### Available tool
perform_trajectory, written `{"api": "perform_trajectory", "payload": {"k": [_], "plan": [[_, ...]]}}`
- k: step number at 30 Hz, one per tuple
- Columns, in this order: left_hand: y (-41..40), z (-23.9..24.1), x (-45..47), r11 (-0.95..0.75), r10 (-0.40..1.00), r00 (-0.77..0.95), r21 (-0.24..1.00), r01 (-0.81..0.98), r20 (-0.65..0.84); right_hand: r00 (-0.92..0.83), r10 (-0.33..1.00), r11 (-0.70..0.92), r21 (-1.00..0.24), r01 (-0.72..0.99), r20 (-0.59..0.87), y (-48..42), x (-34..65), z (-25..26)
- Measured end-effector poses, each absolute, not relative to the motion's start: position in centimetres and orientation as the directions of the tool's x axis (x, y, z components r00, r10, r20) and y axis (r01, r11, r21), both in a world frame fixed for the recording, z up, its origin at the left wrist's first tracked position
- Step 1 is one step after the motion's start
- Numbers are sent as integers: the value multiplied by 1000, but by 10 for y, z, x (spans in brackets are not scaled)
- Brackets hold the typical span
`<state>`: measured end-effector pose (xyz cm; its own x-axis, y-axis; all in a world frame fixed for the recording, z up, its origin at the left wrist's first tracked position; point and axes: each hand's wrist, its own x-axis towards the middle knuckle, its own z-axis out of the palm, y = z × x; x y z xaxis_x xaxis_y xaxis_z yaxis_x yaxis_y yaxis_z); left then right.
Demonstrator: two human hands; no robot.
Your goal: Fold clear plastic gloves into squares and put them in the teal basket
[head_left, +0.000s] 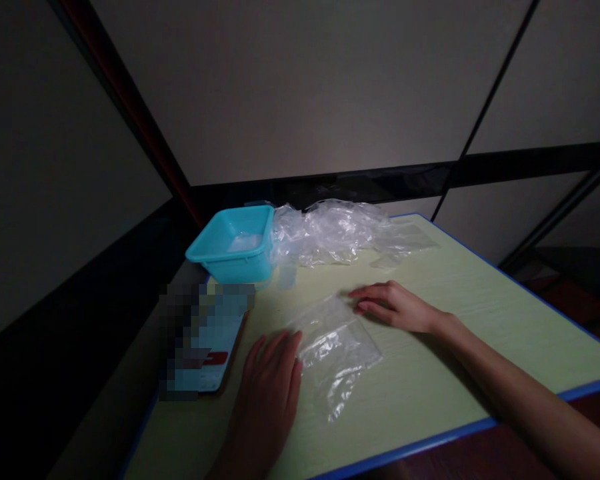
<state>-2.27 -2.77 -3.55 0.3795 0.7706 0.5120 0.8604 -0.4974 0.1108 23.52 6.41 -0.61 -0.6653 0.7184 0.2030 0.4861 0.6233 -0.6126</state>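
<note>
A clear plastic bag (337, 347) lies flat and slightly creased on the pale green table (460, 380). My left hand (273, 377) is at its left edge, palm down, fingers stretched forward and fingertips at the plastic. Beside the bag's far right corner is my right hand (393, 305), its index finger reaching left and its thumb a little apart. Nothing shows in the grip of either hand. Whether the right fingertips touch the plastic is hard to tell.
A turquoise plastic basin (243, 267) with something whitish inside stands at the table's far left. Right of it is a heap of crumpled clear plastic bags (340, 230). A phone (225, 333), partly blurred out, lies along the left edge. Cabinet panels (320, 100) rise behind.
</note>
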Motion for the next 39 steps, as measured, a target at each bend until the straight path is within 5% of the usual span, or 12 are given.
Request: {"api": "perform_trajectory", "payload": {"k": [7,13,39], "plan": [[-26,-39,-26,-460,793,326,156,874,515,-719,643,709,-559,430,264,61,237,-1],[-27,-37,-26,-456,804,299,212,864,514,-818,575,713,-509,482,31,68,236,-16],[-28,-39,-28,-448,812,294,216,867,504,-790,607,641,-538,547,-79,72,247,-14]]}}
